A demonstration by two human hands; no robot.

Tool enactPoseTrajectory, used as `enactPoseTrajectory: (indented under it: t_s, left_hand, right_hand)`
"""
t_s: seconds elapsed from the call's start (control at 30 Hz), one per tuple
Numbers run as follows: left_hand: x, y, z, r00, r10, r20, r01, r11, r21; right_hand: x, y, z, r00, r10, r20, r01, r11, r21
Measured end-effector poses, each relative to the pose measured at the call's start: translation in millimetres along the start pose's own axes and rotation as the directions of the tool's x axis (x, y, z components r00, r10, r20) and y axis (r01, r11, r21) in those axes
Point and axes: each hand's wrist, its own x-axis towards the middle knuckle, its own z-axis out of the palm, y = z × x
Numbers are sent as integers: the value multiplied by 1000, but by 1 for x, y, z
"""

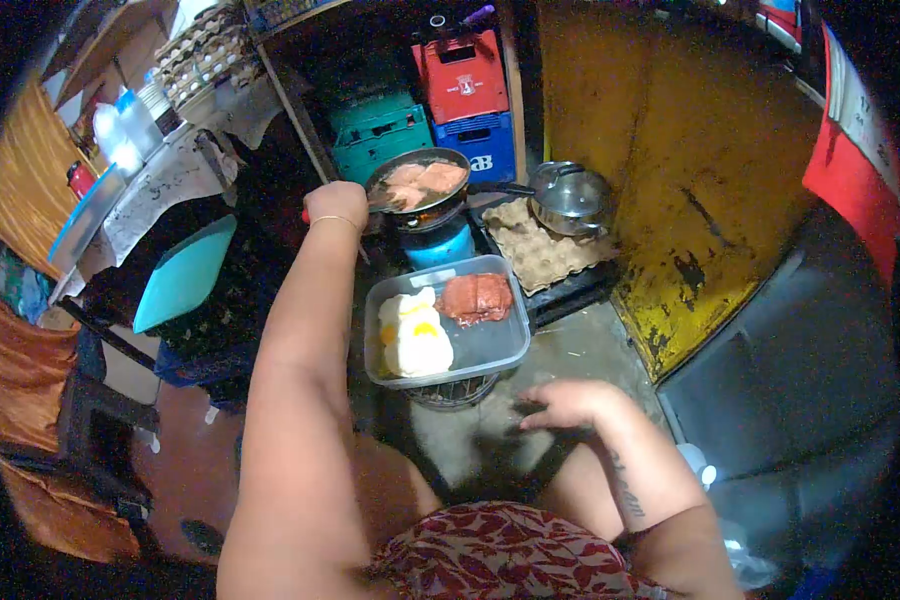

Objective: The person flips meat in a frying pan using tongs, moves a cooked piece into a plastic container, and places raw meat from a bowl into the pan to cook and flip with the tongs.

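My left hand [338, 203] reaches forward, closed around a spatula whose red handle end shows beside the fist; its blade points into the frying pan [417, 157]. Several pinkish meat slices [440, 177] lie in that pan, which sits on a burner over a blue gas canister [440, 248]. Nearer to me is a clear plastic container [475, 355] with fried eggs [417, 340] on the left and reddish meat slices [477, 298] at the back right. Beside its near right corner, my right hand [565, 405] hovers empty, fingers loosely apart.
Right of the pan, a lidded metal pot [570, 197] stands on an egg carton [540, 250]. Plastic crates [462, 78] are stacked behind. A yellow worn panel [690, 200] bounds the right. Left are a turquoise tray [187, 272] and a cluttered table [155, 190].
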Motion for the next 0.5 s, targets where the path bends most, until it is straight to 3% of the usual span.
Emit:
enactPoseTrajectory:
  t_s: [0.1, 0.2, 0.3, 0.37, 0.5]
  left_hand:
    - [3, 2, 1, 998, 58, 5, -58, 998, 32]
    - [-1, 21, 8, 992, 59, -110, -55, 998, 41]
    - [3, 40, 27, 948, 158, -278, -135, 986, 99]
    - [7, 51, 39, 935, 164, -315, -141, 986, 93]
    - [14, 66, 58, 926, 144, -350, -128, 989, 67]
  right_hand:
    - [4, 5, 3, 997, -42, -65, 41, 999, -27]
    - [9, 7, 4, 996, -53, -72, 53, 999, -5]
    - [12, 12, 5, 996, -59, -68, 59, 998, -2]
    - [9, 9, -1, 999, -46, 21, 45, 998, 49]
    - [9, 15, 2, 998, -67, 8, 66, 995, 78]
